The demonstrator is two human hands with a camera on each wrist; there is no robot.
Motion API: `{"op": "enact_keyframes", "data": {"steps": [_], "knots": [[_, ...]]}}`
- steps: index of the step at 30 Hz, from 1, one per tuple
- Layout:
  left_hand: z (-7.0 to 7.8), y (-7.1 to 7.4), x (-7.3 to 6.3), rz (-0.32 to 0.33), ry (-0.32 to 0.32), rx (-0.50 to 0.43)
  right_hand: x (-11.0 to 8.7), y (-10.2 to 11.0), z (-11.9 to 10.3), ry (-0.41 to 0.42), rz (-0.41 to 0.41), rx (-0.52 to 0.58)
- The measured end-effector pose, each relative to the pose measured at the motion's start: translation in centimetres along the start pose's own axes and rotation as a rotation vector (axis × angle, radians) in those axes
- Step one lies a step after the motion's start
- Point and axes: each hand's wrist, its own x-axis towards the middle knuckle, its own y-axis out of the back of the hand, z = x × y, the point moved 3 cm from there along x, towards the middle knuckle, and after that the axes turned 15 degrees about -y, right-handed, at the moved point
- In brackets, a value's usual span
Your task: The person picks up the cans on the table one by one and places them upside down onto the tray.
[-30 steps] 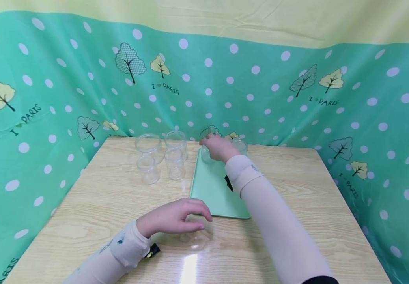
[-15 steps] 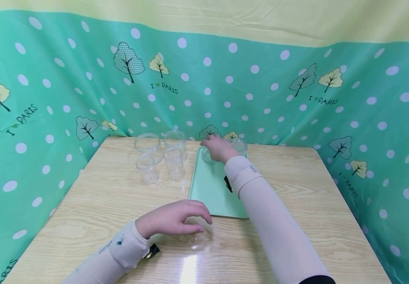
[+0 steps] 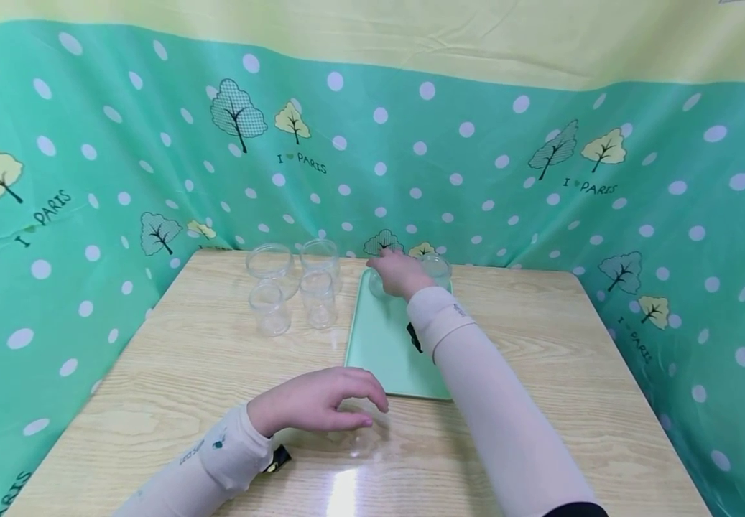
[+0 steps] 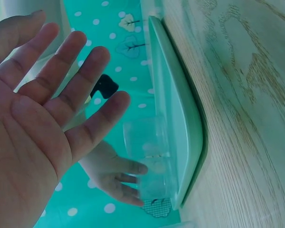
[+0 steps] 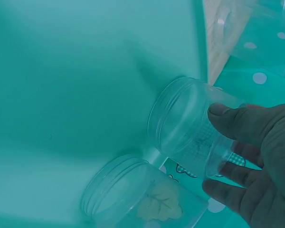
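At the back of the pale green tray (image 3: 398, 359), my right hand (image 3: 401, 275) holds a clear jar (image 5: 180, 123) between thumb and fingers. The jar stands mouth-down, its threaded rim against the tray in the right wrist view. Beside it is another clear jar (image 5: 137, 194), also rim-down, seen just right of my hand as the jar (image 3: 437, 267) in the head view. My left hand (image 3: 320, 398) is in front of the tray's near edge, fingers loosely bent and holding nothing. In the left wrist view its palm (image 4: 28, 137) and spread fingers show.
Left of the tray stand several clear containers: a wide one (image 3: 271, 266), a tall one (image 3: 320, 258) and smaller ones, including a front-left jar (image 3: 271, 309). A dotted green curtain (image 3: 475, 158) closes off the back and sides of the wooden table (image 3: 204, 402).
Both hands stay almost in place, the right one still on the jar at the back of the tray. The head view shifts only slightly.
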Motion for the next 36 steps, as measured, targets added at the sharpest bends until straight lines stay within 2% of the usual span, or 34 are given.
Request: {"op": "enact_keyframes", "data": {"steps": [11, 20, 36], "knots": [[0.18, -0.36, 0.36, -0.010, -0.040, -0.005, 0.56, -0.33, 0.34, 0.007, -0.005, 0.006], [0.22, -0.53, 0.42, -0.025, -0.020, -0.003, 0.33, -0.29, 0.69, 0.036, 0.004, 0.052], [0.20, -0.61, 0.49, -0.042, 0.003, -0.003, 0.34, -0.25, 0.75, 0.020, -0.014, 0.087]]}}
